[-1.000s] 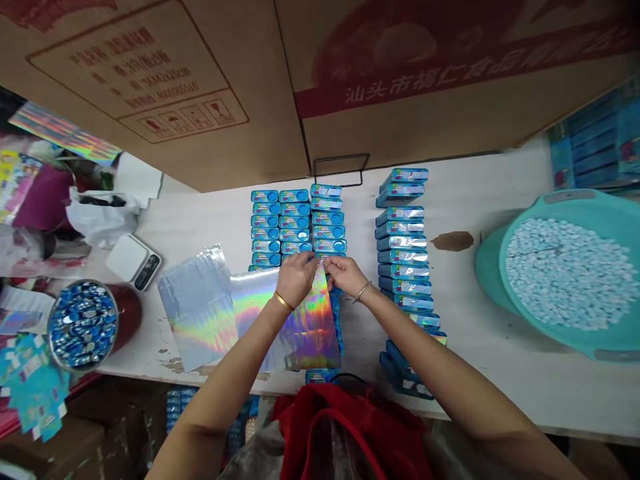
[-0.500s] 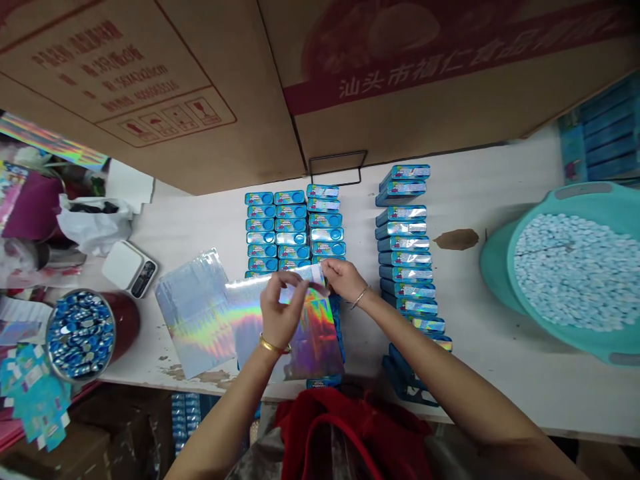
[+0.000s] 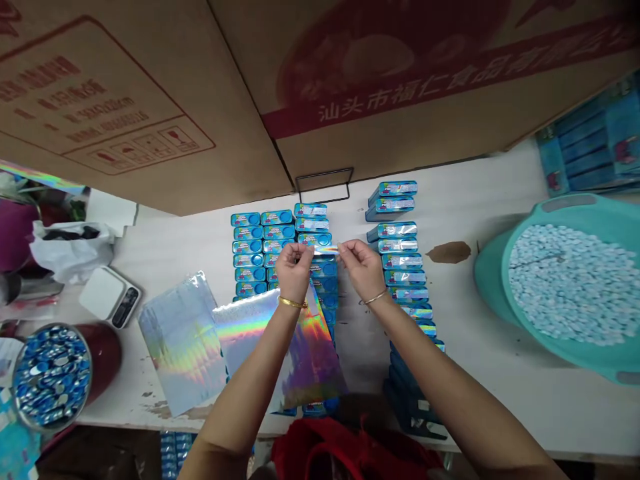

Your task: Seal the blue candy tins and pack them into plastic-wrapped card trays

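Left hand (image 3: 294, 271) and right hand (image 3: 366, 272) pinch opposite ends of a shiny strip (image 3: 326, 251), its long axis side to side above the blue boxes (image 3: 311, 211), neither hand nearer.

Walled off at back by cardboard cartons (image 3: 420, 141), with wire frame (image 3: 325, 174) near their foot. Passable but narrow between left tin block (image 3: 249, 260) and right tin row (image 3: 405, 277); barred midway by right hand (image 3: 364, 269), with left hand (image 3: 294, 272) above block. Wider across tabletop (image 3: 465, 320) from right row to teal tub (image 3: 493, 273); crossed nearer front by right forearm (image 3: 440, 373). Roomy at left too, between block and scale (image 3: 104, 297), down to foil sheets (image 3: 185, 347).
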A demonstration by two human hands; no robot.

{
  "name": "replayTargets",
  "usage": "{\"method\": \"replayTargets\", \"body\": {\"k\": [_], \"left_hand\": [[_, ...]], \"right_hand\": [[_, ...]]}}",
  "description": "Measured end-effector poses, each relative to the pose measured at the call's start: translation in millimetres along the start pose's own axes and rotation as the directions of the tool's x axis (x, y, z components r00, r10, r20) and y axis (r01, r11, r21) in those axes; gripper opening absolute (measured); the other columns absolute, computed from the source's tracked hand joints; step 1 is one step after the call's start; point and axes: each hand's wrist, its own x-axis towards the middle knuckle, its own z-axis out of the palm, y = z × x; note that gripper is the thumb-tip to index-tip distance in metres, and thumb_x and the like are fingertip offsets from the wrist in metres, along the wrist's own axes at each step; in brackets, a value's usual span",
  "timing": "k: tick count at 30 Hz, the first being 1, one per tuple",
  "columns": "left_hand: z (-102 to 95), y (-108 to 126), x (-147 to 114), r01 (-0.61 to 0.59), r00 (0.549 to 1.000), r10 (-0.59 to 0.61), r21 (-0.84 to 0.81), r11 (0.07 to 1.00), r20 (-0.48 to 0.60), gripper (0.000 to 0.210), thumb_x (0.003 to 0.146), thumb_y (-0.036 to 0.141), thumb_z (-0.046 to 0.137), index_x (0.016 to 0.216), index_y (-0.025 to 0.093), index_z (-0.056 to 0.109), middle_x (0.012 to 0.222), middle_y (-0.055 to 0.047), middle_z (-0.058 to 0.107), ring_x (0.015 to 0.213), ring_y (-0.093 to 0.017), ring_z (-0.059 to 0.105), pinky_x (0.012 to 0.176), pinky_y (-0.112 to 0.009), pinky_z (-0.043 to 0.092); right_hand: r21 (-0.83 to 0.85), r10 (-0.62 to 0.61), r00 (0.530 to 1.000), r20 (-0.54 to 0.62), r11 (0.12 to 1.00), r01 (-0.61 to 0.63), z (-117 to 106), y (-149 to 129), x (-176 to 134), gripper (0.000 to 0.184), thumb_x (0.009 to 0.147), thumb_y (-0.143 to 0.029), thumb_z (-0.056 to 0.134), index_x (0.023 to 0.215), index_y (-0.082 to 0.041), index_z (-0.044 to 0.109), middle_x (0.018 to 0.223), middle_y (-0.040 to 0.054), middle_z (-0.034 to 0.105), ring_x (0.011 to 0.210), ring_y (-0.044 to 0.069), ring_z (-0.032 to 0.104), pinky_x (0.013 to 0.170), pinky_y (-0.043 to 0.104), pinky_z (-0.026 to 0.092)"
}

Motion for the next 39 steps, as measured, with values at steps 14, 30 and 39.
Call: {"method": "replayTargets", "body": {"k": [14,30,39], "left_hand": [[9.9,-20,30,-0.247,0.947,0.315,0.751,0.613,0.055,0.012,0.078,0.024,0.066,0.07,0.02,0.059,0.091,-0.006,0.058,0.094,-0.026,0.051,0.087,-0.041,0.035],[-12.8,-6,35,-0.24,0.962,0.251,0.783,0.574,0.11,0.035,0.075,0.04,0.071,0.1,0.02,0.057,0.107,-0.012,0.058,0.102,-0.031,0.054,0.086,-0.042,0.038],[-93.4,7,-23,-0.576,0.794,0.057,0.718,0.39,0.606,0.01,0.09,0.027,0.055,0.086,0.021,0.062,0.084,-0.004,0.068,0.081,-0.02,0.06,0.073,-0.033,0.03]], "right_hand": [[-0.291,-0.01,1.0,0.007,0.957,0.012,3,35,43,0.028,0.082,-0.045,0.056,0.068,-0.021,0.057,0.058,-0.0012,0.057,0.055,0.013,0.046,0.056,0.027,0.036],[-0.454,-0.208,0.955,0.21,0.845,0.284,-11,54,13,0.041,0.092,-0.03,0.04,0.122,-0.017,0.064,0.091,0.0079,0.057,0.089,0.021,0.056,0.083,0.036,0.046],[-0.6,-0.248,0.877,0.412,0.65,0.466,13,16,-51,0.03,0.095,-0.04,0.047,0.107,-0.02,0.066,0.096,0.0093,0.059,0.091,0.024,0.052,0.079,0.036,0.041]]}}
